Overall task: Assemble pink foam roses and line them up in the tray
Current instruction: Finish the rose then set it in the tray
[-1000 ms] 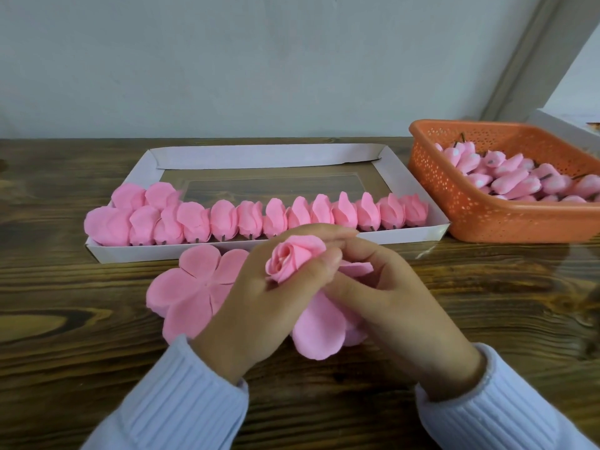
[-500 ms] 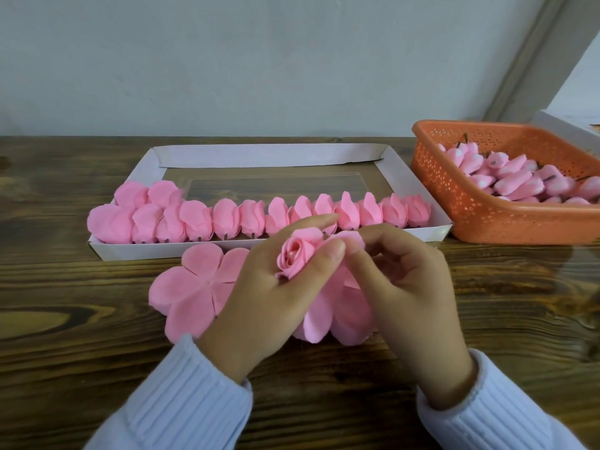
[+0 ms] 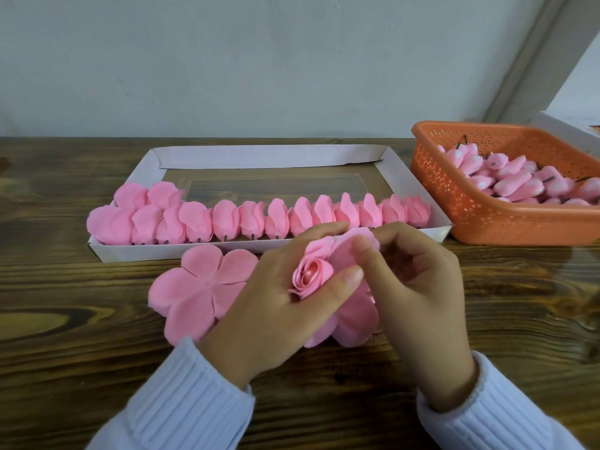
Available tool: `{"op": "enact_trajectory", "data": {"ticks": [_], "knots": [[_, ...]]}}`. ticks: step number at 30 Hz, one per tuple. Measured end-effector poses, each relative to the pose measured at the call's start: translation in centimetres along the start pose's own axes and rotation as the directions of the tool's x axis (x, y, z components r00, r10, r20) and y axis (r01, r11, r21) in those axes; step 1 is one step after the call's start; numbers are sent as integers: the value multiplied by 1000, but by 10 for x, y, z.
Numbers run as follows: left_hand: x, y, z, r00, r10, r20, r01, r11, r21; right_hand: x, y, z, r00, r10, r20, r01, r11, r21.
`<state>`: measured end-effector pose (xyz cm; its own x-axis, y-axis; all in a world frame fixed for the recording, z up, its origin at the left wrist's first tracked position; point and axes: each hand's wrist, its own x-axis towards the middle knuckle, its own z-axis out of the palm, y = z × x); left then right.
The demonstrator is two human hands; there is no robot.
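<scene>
My left hand (image 3: 276,306) holds a half-wrapped pink foam rose (image 3: 312,275) between thumb and fingers, its rolled centre facing me. My right hand (image 3: 418,287) pinches an outer petal (image 3: 349,251) of that rose against the bud; loose petals (image 3: 354,319) hang below both hands. A flat five-petal foam sheet (image 3: 201,284) lies on the table just left of my left hand. Behind the hands a white tray (image 3: 269,157) holds a row of several finished pink roses (image 3: 279,217) along its near wall.
An orange perforated basket (image 3: 470,203) with several pink foam buds (image 3: 506,177) stands at the right, next to the tray. All of it rests on a dark wooden table (image 3: 65,352) against a pale wall. A white box edge (image 3: 565,125) shows at far right.
Both hands have lifted and turned the rose so its centre faces me. My right hand has moved from under the petals up to pinch a petal at the bud's top.
</scene>
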<state>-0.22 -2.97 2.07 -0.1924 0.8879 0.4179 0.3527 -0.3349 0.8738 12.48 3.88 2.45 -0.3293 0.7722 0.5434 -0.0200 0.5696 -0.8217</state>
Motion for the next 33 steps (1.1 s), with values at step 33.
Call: {"op": "enact_trajectory", "data": {"ticks": [33], "knots": [[0,11,-2,997,58,53,-55,996,-64,1,-4,0,982,-158,102,144,981,132]]}}
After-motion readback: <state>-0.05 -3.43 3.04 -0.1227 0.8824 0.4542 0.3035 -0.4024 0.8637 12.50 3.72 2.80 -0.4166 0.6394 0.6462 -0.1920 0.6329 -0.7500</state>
